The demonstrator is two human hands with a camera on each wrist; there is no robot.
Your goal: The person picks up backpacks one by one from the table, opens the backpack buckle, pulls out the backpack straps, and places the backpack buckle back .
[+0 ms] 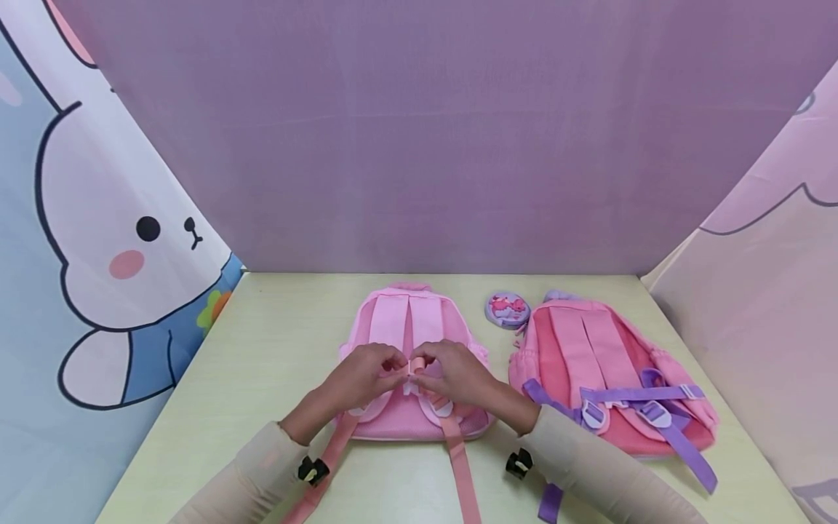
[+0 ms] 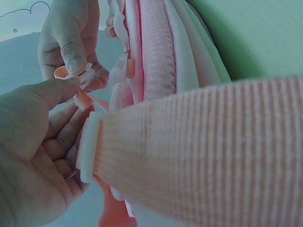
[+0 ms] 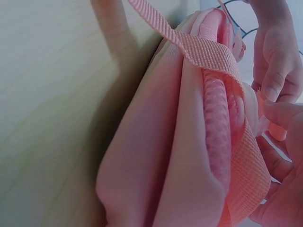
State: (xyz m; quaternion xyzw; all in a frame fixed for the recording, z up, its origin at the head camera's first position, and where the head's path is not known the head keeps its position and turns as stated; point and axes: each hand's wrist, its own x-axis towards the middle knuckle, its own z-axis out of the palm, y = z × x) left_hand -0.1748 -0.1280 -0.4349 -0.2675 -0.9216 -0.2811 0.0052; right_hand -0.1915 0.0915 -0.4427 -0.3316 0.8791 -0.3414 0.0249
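A light pink backpack point(image 1: 419, 429) lies on the table with its shoulder straps facing up. Over its middle my left hand point(image 1: 366, 375) and right hand point(image 1: 455, 372) meet, fingertips almost touching. Between them is a small white plastic buckle point(image 2: 86, 75) on a salmon chest strap point(image 2: 83, 99). Thumb and fingers of the left hand pinch one side of the buckled strap; the right hand pinches the other side. Fingers partly hide the buckle, so I cannot tell whether its halves are joined. Salmon webbing tails point(image 1: 463, 473) hang from the shoulder straps toward the front edge.
To the right lies a second backpack point(image 1: 589, 342), pink and coral with purple straps point(image 1: 687, 451). A round purple pouch point(image 1: 507, 310) sits between the bags at the back. A purple panel point(image 1: 419, 145) stands behind the table, and printed cloths point(image 1: 131, 291) flank it.
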